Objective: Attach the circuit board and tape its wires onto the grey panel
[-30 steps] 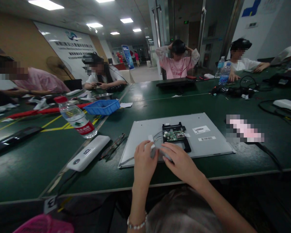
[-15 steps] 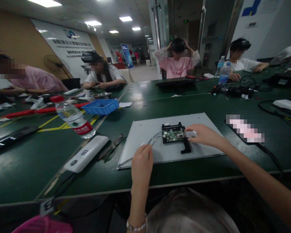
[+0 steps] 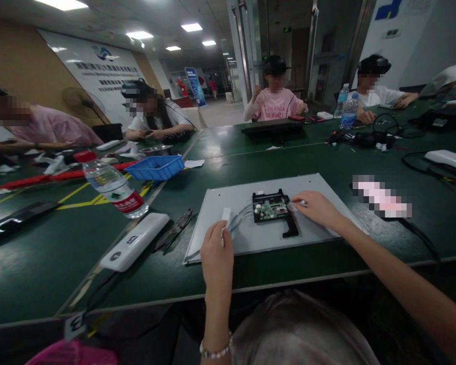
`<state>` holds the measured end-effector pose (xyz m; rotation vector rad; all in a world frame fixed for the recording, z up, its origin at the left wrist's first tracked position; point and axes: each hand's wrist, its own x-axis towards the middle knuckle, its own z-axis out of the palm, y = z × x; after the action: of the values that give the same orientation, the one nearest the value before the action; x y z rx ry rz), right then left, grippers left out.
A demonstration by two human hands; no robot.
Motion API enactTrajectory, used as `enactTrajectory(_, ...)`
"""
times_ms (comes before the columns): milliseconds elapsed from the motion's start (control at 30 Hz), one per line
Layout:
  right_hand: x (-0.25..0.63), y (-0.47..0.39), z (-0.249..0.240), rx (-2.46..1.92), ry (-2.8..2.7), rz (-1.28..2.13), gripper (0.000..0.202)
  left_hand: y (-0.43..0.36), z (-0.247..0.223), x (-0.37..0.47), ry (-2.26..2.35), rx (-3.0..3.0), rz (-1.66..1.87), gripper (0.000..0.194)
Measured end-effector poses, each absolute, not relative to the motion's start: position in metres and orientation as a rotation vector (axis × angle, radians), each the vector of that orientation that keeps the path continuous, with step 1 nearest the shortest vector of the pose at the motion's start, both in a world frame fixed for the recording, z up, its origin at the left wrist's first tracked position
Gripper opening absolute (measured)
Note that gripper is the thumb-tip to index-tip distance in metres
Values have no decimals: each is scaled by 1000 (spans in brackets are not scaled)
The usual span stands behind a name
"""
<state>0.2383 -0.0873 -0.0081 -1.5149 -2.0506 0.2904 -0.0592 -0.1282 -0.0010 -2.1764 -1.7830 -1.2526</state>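
A green circuit board (image 3: 272, 209) sits in a black plastic frame (image 3: 291, 232) on a light grey panel (image 3: 258, 239). From the board's left side, thin grey cables (image 3: 241, 215) run toward my left hand (image 3: 217, 251). Its fingers are closed on a cable, and a flat white piece (image 3: 226, 215) sticks up above them. At the frame's right side, my right hand (image 3: 321, 208) pinches a small whitish piece (image 3: 302, 204); its kind is unclear, being mostly covered by the fingers.
Left of the panel lie eyeglasses (image 3: 174, 230), a white power bank (image 3: 136, 242) and a tilted water bottle (image 3: 116, 187). A blue tray (image 3: 155, 167) stands beyond. To the right is a phone (image 3: 382, 197) with a cable. Several people sit around the green table (image 3: 228, 157).
My left hand has shifted slightly left, and the white piece now shows above its fingers. My right hand has turned slightly; less of its whitish piece shows. The person opposite has lowered their arms.
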Motion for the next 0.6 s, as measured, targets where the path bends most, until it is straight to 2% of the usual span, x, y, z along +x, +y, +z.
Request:
enactTrajectory(267, 237, -83, -15, -1446, -1919, 587, 27, -126, -2, -58, -1814, -2260, -1231, 30)
enactTrajectory(433, 232, -85, -14, -1481, -1952, 519, 25, -125, -5, -57, -1843, -2290, -1080, 33)
enactTrajectory(600, 240, -85, -13, -1585, -1972, 359, 23, -123, -9, -59, -1822, -2248, -920, 28)
